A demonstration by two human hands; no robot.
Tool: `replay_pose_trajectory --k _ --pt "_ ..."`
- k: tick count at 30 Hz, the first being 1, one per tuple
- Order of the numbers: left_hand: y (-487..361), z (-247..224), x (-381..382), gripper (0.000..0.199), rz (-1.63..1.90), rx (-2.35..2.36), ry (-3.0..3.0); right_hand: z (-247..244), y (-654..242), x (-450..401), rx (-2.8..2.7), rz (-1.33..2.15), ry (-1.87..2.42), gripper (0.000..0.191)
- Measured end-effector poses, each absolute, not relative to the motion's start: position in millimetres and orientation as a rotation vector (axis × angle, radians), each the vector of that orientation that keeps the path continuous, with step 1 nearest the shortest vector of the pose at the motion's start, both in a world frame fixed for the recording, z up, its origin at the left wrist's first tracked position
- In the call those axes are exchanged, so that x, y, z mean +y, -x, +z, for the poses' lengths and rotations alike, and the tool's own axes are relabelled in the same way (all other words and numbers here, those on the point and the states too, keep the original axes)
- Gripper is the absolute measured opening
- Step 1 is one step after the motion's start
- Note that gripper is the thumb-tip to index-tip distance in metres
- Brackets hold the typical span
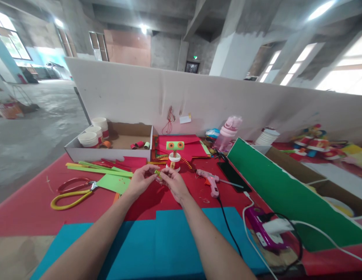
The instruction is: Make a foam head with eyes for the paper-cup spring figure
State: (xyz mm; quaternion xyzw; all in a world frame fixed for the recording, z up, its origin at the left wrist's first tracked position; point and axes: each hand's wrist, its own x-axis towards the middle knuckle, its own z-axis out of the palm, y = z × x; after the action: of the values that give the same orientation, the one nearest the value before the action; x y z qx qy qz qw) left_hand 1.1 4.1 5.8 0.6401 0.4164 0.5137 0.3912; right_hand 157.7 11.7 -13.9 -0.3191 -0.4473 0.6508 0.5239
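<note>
Folded strip: small yellow-green and dark pleated paper strip (158, 174), just in front of the red-and-white paper-cup figure with a green tube head (173, 158).
Left hand: the left hand (143, 179) has thumb and fingertips together on the strip's one end.
Right hand: the right hand (175, 184) pinches its other end.
Brown-lined box: left of the figure, a white-walled cardboard box (122, 140) holds stacked white paper cups (89, 139) and small red, orange and green paper rolls (137, 145).
Green-sided box: right of the figure, a cardboard box (286, 194) holds something round and yellowish, unclear.
</note>
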Motion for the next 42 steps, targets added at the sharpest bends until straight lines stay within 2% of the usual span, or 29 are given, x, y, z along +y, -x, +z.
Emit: replay_pose_trajectory --k 5,12,19,25,29,42 --pt "-3.5 7.4 3.4 0.032 1.356 1.051 -1.527 -11.7 -157.2 8.6 -1.040 1.617 0.697 0.029" --pt "-5.4 10.1 0.7 0.030 1.302 1.025 -1.395 -11.1 -154.7 7.2 -1.004 1.637 0.646 0.029" --pt "0.0 5.8 4.7 0.017 1.356 1.147 -1.661 -9.7 -154.5 9.3 -1.110 1.389 0.749 0.027" --pt "-2.3 2.4 4.4 0.020 1.310 1.190 -1.837 -4.0 -157.6 5.4 -1.327 1.201 0.763 0.026" --pt "-3.6 1.9 3.6 0.014 1.325 1.253 -1.895 -4.9 -159.6 4.2 -1.488 1.010 0.798 0.019" --pt "-1.1 6.4 4.9 0.023 1.342 1.207 -1.706 -7.3 -158.3 7.2 -1.370 1.074 0.820 0.019"
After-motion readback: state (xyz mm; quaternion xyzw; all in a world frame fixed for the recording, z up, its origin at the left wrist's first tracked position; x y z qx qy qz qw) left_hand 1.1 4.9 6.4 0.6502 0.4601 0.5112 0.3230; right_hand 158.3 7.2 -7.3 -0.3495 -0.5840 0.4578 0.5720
